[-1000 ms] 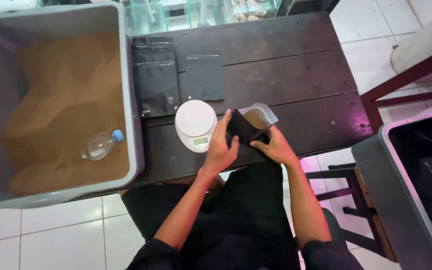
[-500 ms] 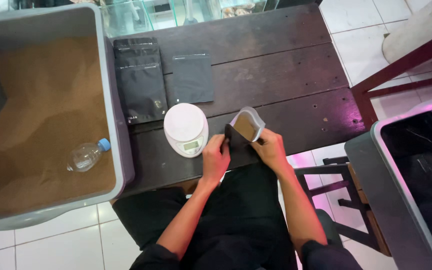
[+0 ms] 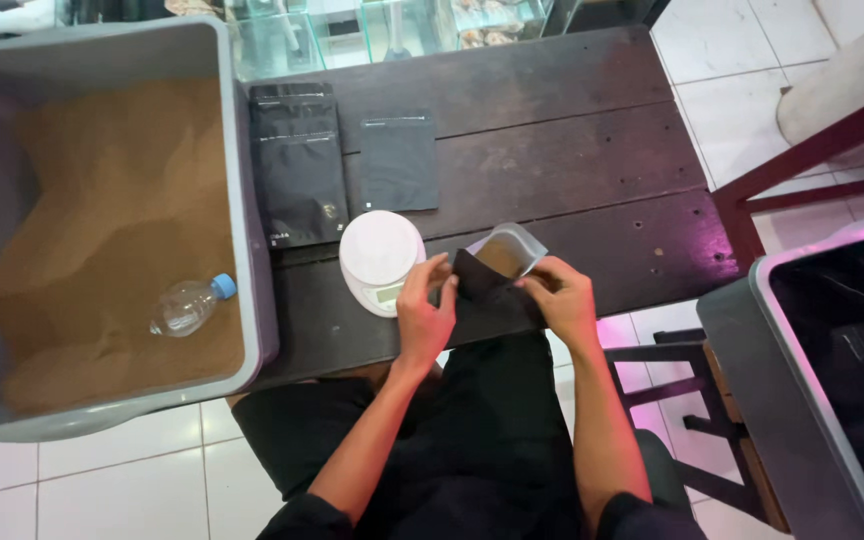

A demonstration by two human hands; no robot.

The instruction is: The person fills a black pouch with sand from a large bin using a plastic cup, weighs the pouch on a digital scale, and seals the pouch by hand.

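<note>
Black pouch (image 3: 492,292): at table (image 3: 592,150) near edge, 6 o'clock, since raised upright, mouth now open. Left hand (image 3: 424,318) and right hand (image 3: 558,296) pinch its sides. Scale (image 3: 380,258) at 9 o'clock; powder reachable.

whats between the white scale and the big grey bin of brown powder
Head view: only bare dark wooden table separates the white scale from the grey bin.

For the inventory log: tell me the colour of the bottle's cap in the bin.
Blue; the bottle shows best in the head view.
</note>
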